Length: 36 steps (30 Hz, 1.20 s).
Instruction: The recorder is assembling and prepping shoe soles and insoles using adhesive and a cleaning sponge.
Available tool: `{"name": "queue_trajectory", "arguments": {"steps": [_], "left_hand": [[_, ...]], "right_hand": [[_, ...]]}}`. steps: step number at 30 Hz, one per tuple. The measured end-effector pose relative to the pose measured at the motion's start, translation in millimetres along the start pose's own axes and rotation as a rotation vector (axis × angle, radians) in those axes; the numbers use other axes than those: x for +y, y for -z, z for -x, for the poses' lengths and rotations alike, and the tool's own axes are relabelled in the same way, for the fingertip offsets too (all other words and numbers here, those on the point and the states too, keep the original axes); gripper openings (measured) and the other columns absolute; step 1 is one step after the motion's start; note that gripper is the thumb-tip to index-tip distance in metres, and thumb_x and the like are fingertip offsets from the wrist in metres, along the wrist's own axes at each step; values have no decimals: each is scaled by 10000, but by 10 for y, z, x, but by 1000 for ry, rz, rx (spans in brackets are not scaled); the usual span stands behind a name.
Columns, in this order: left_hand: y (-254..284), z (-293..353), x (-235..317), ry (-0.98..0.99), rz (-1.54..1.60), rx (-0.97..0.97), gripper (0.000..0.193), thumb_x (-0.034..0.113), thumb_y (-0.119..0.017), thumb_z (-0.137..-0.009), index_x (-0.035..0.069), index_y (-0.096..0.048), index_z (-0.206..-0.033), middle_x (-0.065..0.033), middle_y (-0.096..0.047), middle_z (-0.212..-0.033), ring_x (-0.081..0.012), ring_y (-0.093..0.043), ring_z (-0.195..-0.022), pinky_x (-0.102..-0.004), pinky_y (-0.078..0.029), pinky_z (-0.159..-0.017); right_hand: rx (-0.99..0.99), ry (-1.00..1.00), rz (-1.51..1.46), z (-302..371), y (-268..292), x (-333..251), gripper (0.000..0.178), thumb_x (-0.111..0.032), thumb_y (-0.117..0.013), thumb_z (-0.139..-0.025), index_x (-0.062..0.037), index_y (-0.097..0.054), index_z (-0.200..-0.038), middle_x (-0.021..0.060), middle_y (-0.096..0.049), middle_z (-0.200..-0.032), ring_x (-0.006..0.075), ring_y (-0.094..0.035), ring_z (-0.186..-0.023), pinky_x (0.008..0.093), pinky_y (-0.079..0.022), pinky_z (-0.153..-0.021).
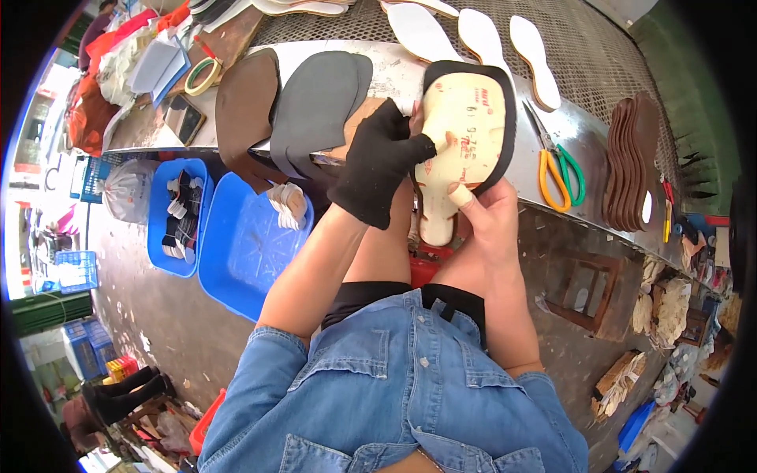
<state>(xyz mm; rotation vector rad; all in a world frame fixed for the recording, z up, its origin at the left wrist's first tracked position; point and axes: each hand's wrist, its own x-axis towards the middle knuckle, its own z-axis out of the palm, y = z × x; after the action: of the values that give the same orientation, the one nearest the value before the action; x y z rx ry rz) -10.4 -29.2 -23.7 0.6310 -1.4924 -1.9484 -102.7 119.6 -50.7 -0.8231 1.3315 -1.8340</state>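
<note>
You're working in bright, mostly diffuse light, strongest toward the left, where the far background washes out to white and a bluish fringe lines the rim. The white soles [535,61] on the far side come close to losing their detail, and the steel tabletop [585,122] catches a pale sheen on the right. Under its near edge, the floor [532,252] drops into dim brown shadow. Your black glove [374,169] swallows most of its own texture, while the cream sole [473,110] you hold looks clear and well lit. Fisheye distortion bows the table's edge; small items along both sides stretch and soften before the corners go black.
</note>
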Motion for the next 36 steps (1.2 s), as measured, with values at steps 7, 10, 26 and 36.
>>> {"name": "queue_trajectory", "arguments": {"steps": [7,10,26,36], "left_hand": [[43,-82,328,-109,7,53,387,356,-515,-913,21,-540,-1106,-50,-580,-907,-124,-550,-804,-259,-462,-737],[170,51,-11,99,172,-345,370,352,-520,-912,26,-551,-1085,-55,-588,-904,-135,-557,-800,-269,-470,-737],[-209,168,80,41,514,-35,414,187,-578,-856,-25,-481,-1198,-108,-601,-1072,-191,-600,-953,-323,-469,-842],[-546,240,134,-153,462,208,431,231,-590,-867,-26,-472,-1192,-122,-594,-1071,-208,-611,-923,-321,-501,-777]], "right_hand": [[65,-78,-211,13,88,-73,265,-95,-660,-823,15,-592,-1054,77,-658,-962,139,-635,-827,260,-518,-708],[275,-67,-377,-96,54,-109,277,-203,-618,-869,-6,-581,-1060,86,-661,-928,161,-657,-771,264,-545,-617],[-132,-28,-4,-199,12,-371,271,-9,-655,-796,41,-582,-1053,63,-640,-930,101,-602,-824,246,-503,-742],[240,290,624,-153,-208,-527,113,27,-665,-747,13,-571,-808,54,-579,-732,135,-572,-635,278,-447,-572]]}}
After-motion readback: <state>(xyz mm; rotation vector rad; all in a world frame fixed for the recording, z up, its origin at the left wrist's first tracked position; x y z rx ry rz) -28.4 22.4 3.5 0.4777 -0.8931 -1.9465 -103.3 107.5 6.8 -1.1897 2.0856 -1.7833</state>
